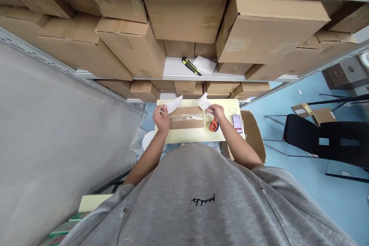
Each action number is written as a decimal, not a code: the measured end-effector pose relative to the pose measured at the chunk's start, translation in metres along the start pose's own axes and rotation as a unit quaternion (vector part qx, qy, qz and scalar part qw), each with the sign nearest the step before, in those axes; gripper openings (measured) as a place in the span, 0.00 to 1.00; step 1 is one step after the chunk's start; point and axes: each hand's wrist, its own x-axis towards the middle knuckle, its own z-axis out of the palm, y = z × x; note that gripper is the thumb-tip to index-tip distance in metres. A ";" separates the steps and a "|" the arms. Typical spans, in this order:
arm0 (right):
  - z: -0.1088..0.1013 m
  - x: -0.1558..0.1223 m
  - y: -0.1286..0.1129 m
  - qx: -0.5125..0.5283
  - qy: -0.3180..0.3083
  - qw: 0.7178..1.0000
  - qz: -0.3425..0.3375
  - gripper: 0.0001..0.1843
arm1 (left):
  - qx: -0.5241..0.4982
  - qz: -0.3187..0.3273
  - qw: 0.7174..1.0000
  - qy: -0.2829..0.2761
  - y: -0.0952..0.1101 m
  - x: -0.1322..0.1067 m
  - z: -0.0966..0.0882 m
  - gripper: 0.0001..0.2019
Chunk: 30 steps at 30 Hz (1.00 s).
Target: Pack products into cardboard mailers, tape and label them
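Note:
My left hand [161, 119] is closed, pinching a white sheet of paper [174, 104] at its corner. My right hand [216, 112] is also closed, at the edge of a curled white piece of paper [204, 102]; a thin shiny strip shows by its fingers. Between and below the hands a brown cardboard box [186, 123] lies on the pale yellow table [187, 135], with glossy clear tape along its middle. Just below my right hand, orange-handled scissors [213, 125] lie on or against a roll of tape; which one I cannot tell.
A phone [237, 123] with a lit screen lies at the table's right end. Beyond the table, shelves hold cardboard boxes [184, 11], a yellow-black utility knife [190, 66] and a white paper [205, 64]. An open carton [253, 132] and black chairs [343, 144] stand right.

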 end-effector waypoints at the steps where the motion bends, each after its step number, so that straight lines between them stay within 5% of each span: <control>1: 0.003 0.002 0.000 -0.008 0.009 1.000 -0.001 0.10 | -0.001 0.012 1.000 -0.016 0.001 -0.002 0.001 0.13; 7: 0.035 0.012 -0.009 -0.066 -0.008 0.997 -0.030 0.06 | -0.024 0.031 0.996 -0.082 0.003 -0.018 0.016 0.16; 14: 0.058 0.007 -0.012 -0.136 -0.073 0.985 -0.075 0.16 | -0.004 0.082 0.984 -0.159 0.005 -0.018 0.017 0.16; 19: 0.063 -0.003 -0.008 -0.184 -0.097 0.978 0.006 0.13 | -0.003 0.122 0.965 -0.233 0.002 -0.017 0.016 0.16; 30: 0.049 -0.018 -0.003 -0.155 -0.168 0.960 0.161 0.14 | -0.015 0.141 0.961 -0.239 0.001 -0.017 0.012 0.15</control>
